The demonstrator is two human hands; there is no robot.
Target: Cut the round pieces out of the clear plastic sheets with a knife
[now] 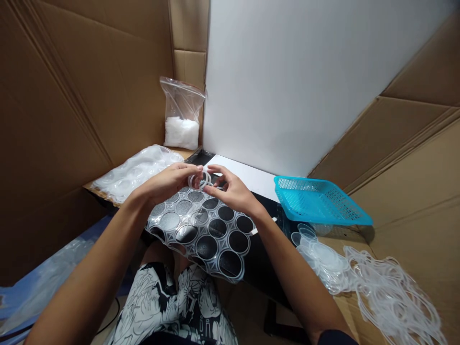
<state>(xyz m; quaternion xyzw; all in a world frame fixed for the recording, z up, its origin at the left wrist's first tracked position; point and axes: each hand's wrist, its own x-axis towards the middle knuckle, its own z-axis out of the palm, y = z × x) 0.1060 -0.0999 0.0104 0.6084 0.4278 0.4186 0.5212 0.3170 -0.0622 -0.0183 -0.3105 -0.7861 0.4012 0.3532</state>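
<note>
A clear plastic sheet [201, 230] with rows of round holes and discs lies over a dark table edge and my lap. Above its far end, my left hand [168, 182] and my right hand [230, 189] meet, fingers pinched on a small clear plastic ring [200, 181] held between them. The ring sits just above the sheet.
A turquoise perforated basket [319, 201] stands at the right. Loose clear discs [316, 249] and a tangle of clear rings [391, 292] lie below it. A pile of clear sheets [136, 170] lies at the left. A zip bag of white material [181, 117] leans against the cardboard walls.
</note>
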